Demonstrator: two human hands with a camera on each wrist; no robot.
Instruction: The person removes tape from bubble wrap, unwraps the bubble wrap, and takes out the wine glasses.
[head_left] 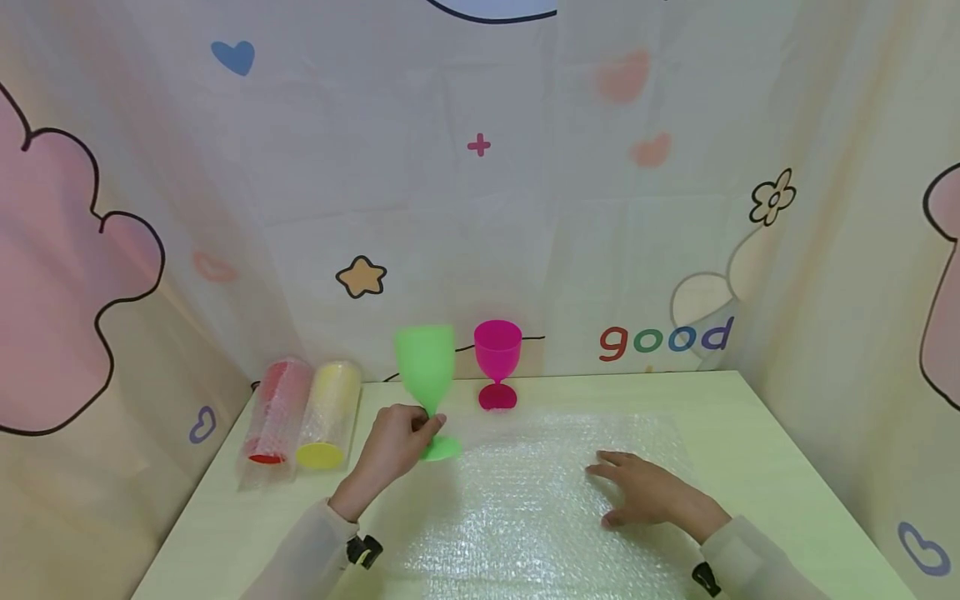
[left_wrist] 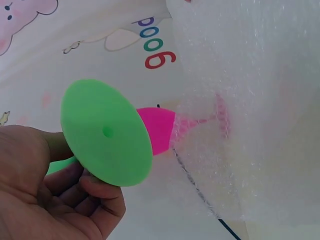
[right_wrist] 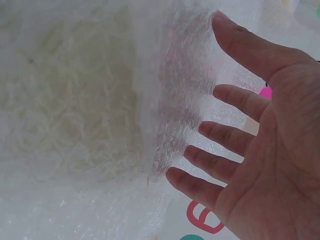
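A light green plastic goblet (head_left: pixel 427 367) is upright in my left hand (head_left: pixel 393 446), which pinches its stem just above the round foot. In the left wrist view the underside of that foot (left_wrist: pixel 106 132) faces the camera, and curled fingers (left_wrist: pixel 102 192) show behind and below it. Under the goblet and to its right a sheet of clear bubble wrap (head_left: pixel 517 508) is spread on the table. My right hand (head_left: pixel 648 492) is over the sheet's right part, its fingers spread and nothing gripped. Whether the fingertips touch the wrap, I cannot tell.
A magenta goblet (head_left: pixel 498 354) stands at the table's back edge, behind the wrap. At the back left lie a red item (head_left: pixel 277 412) and a yellow item (head_left: pixel 330 412), each rolled in bubble wrap. A printed curtain (head_left: pixel 480 208) hangs behind the table (head_left: pixel 757 467).
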